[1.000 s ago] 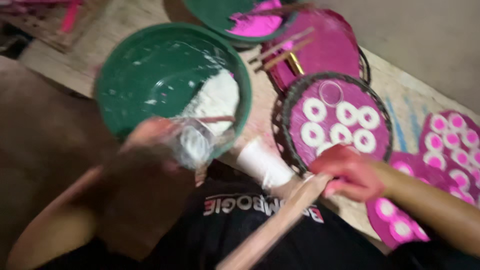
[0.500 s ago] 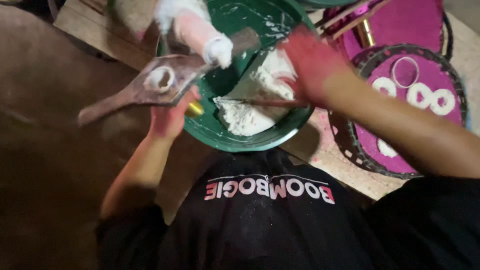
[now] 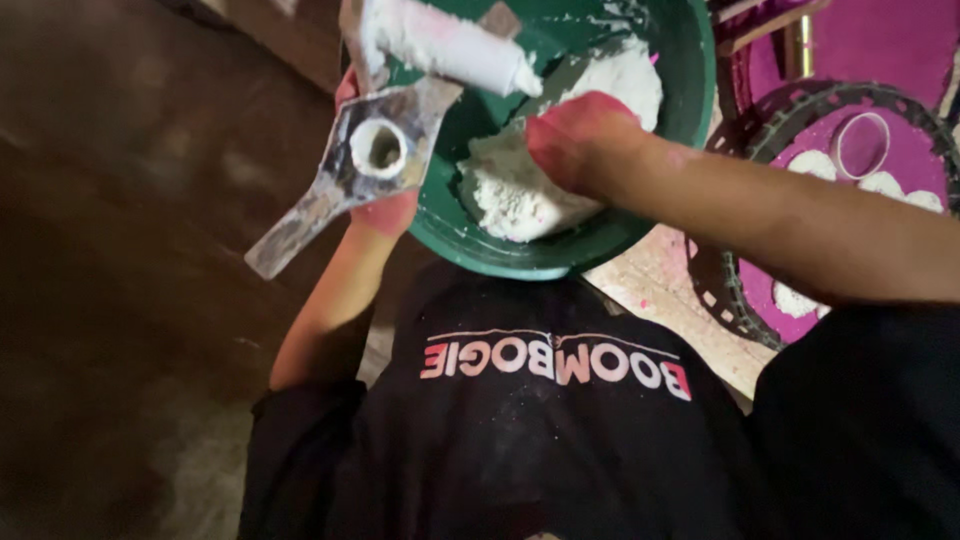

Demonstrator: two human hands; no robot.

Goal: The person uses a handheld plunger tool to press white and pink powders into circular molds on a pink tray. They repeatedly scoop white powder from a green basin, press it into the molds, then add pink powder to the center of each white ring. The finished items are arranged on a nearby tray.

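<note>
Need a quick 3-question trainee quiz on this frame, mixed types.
1. True or false: the right hand is pressed into the white dough inside the green bowl.
2. What does the left hand hold? A) metal press mould B) knife C) cup
3. What colour is the round woven tray beside the bowl?

Key: 1 true; 2 A; 3 pink.
</note>
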